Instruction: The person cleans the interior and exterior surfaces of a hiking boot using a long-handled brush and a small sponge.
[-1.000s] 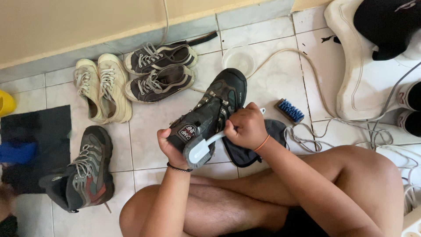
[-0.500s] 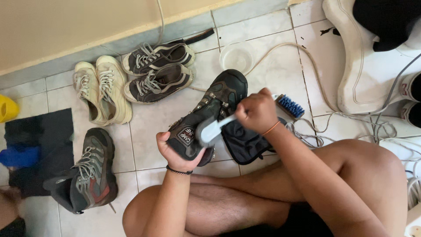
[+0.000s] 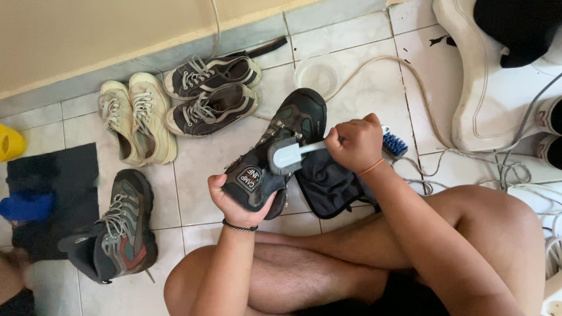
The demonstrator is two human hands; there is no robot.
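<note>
Cupped under the heel end, my left hand [image 3: 234,202] holds a dark hiking boot [image 3: 275,152] up off the floor, fingers wrapped around its back and the tongue label facing me. My right hand [image 3: 354,143] is closed in a fist around the pale handle of a small brush [image 3: 287,155], whose grey head rests against the laces near the middle of the boot. The boot tilts with its toe pointing away from me, toward a clear plastic bowl [image 3: 317,73] standing on the tiled floor [image 3: 205,158].

Just under the boot and my right wrist lies a crumpled dark cloth [image 3: 328,184]. A blue-bristled brush [image 3: 395,143] peeks out just past my right hand, on the tiles. My crossed bare legs fill the lower part of the view.

To my left the matching hiking boot [image 3: 120,231] stands upright on the floor, beside a black mat [image 3: 55,175]. Farther away, near the wall, lie a pair of cream sneakers [image 3: 134,120] and a pair of dark canvas sneakers [image 3: 211,93], side by side. A pale hose [image 3: 404,67] curves across the tiles toward a white plastic basin [image 3: 486,111] on my right.
</note>
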